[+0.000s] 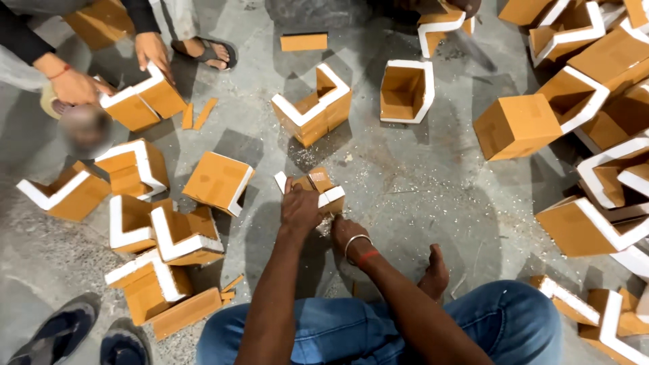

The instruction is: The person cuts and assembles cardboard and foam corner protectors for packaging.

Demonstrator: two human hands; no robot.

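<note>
Seated person, blue jeans [514, 318], knees at bottom edge, bare foot [435, 274] tucked by right knee. Both arms reach forward to one small corner piece [323, 191] on the concrete floor [419, 176], brown card faced with white foam, sitting just past the hands, near centre.

Left hand [299, 209] lies on top of the piece's near side, fingers curled down over it and pressed together, gripping. Right hand [345, 231], with a metal bangle and red thread at the wrist, is low beside the piece, touching its near right edge; fingers mostly hidden under the hand, cannot tell if pinching or flat. Pale crumbs and shavings scattered on the floor round the piece.

Progress, judging only from layout: this piece looks smaller and less formed than the rest, so in hand, not finished. Many finished-looking L-shaped corner blocks already lie about: a cluster at left [169, 236], one flat-faced block [218, 181] just left of the hands, two open ones further out [314, 105] and [405, 91], and a big heap at right [588, 135]. Loose card strips [303, 42] further off.

Far left, another person's hands [152, 51] hold a corner block [142, 101]; sandalled foot [209, 53] behind. Dark shoes [88, 334] at bottom left.
</note>
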